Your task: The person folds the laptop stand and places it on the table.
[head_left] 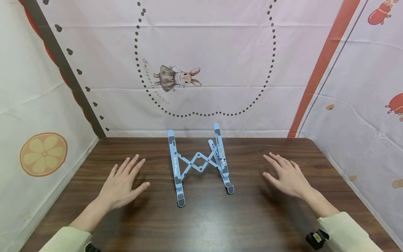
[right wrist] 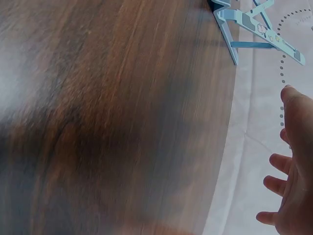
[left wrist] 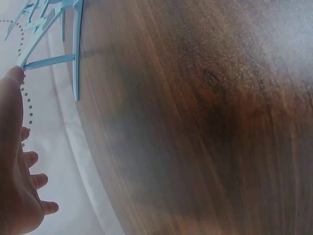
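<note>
A light blue folding laptop stand (head_left: 176, 164) stands unfolded mid-table, its two long arms joined by criss-crossed links. Dark grey pads and small cartoon prints mark the arms. To its left hovers my left hand (head_left: 121, 185), fingers spread and nothing held. On the other side my right hand (head_left: 288, 176) is likewise spread, apart from the stand. Part of the stand (left wrist: 76, 49) shows at the top left of the left wrist view. The right wrist view has its printed arm (right wrist: 266, 33) raised on a strut at the top right.
The dark wood-grain table (head_left: 207, 224) has rounded far corners. Behind it hangs a white printed cloth (head_left: 220, 52) with a rabbit figure and dotted line. More cloth covers the left side (head_left: 31, 105) and right side (head_left: 362, 122).
</note>
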Demonstrator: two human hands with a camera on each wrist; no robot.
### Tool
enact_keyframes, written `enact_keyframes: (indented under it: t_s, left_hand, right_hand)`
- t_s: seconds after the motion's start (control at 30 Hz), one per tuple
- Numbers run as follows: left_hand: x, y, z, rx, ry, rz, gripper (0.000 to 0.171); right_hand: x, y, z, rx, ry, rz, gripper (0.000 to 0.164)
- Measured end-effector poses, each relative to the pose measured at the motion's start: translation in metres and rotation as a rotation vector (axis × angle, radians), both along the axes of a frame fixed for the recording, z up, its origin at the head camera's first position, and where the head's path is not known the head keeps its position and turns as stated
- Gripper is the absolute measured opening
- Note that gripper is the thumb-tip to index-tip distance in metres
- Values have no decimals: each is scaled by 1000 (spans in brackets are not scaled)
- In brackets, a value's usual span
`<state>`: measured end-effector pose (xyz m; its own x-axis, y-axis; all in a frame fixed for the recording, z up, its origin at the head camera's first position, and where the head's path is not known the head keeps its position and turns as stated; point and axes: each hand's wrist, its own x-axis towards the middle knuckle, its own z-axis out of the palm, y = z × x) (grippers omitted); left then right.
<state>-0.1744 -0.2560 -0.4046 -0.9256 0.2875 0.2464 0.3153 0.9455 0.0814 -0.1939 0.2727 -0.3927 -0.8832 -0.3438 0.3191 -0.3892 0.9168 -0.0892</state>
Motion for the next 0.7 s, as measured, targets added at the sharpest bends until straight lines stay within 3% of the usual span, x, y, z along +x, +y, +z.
enact_keyframes:
  t_s: [0.3, 0.7]
  left_hand:
    - [-3, 3, -5, 64, 68, -11, 74]
    - [-7, 10, -12, 166, 62, -36, 67]
  right_hand:
    - [-7, -5, -4, -58, -4, 30, 58]
    - [-15, -14, -7, -128, -40, 52, 55]
